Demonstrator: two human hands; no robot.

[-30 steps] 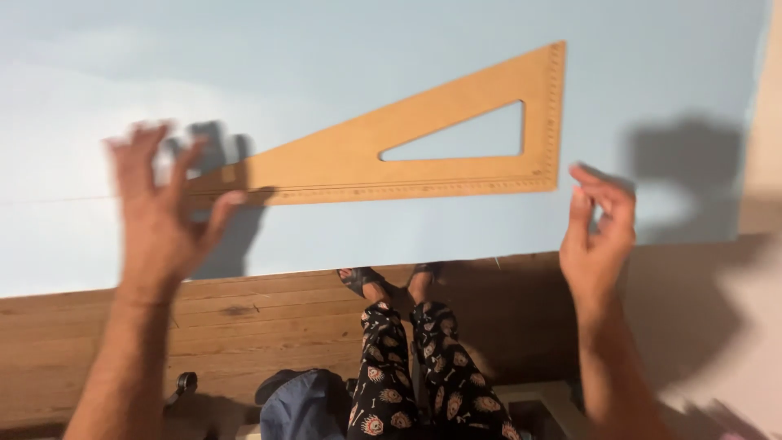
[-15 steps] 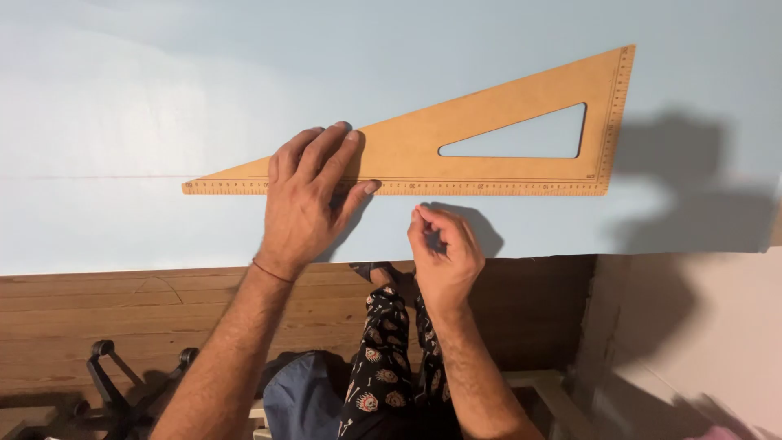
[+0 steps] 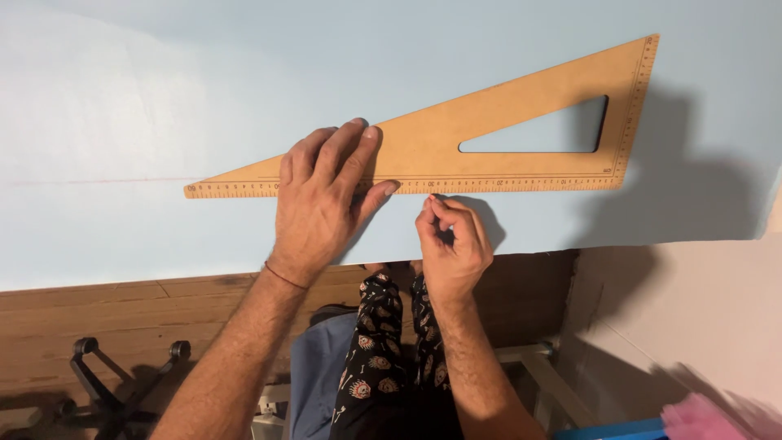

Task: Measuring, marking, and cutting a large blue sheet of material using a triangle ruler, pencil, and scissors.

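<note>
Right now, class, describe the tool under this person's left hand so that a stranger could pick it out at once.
Start at the wide pale blue sheet that fills the upper view. On it lies a flat tan triangular set square, pinned by the left hand. It alone has a triangular cut-out and ruler marks along its edges.

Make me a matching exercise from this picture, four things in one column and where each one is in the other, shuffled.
1. left hand
2. right hand
3. wooden set square
4. pale blue sheet

A. spread flat under everything else
B. pressing down on the ruler's narrow end
C. lying on the sheet, long edge toward the person
D. fingers pinched just below the ruler's long edge

Pairs: 1-B, 2-D, 3-C, 4-A
</note>
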